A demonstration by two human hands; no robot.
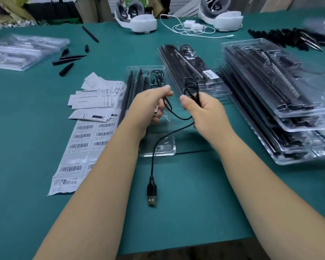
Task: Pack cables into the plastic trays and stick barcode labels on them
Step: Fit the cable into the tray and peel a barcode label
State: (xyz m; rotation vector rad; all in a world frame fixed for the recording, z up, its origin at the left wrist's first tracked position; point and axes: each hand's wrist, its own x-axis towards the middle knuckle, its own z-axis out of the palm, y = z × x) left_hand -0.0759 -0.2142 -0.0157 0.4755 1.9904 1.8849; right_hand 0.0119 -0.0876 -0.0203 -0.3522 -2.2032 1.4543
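Coiling step. We hold the cable [178,117] above the open tray [159,147]: right hand [201,109] grips the finished loops, left hand [150,106] pinches the run between. The USB plug [152,192] lies on the mat [195,194], tail uncoiled. Next, we judge, wind in that tail and seat the coil in the tray's free pocket (another coil sits at its far end). Label sheet [77,147] waits just left; labelled tray [193,72] beyond.
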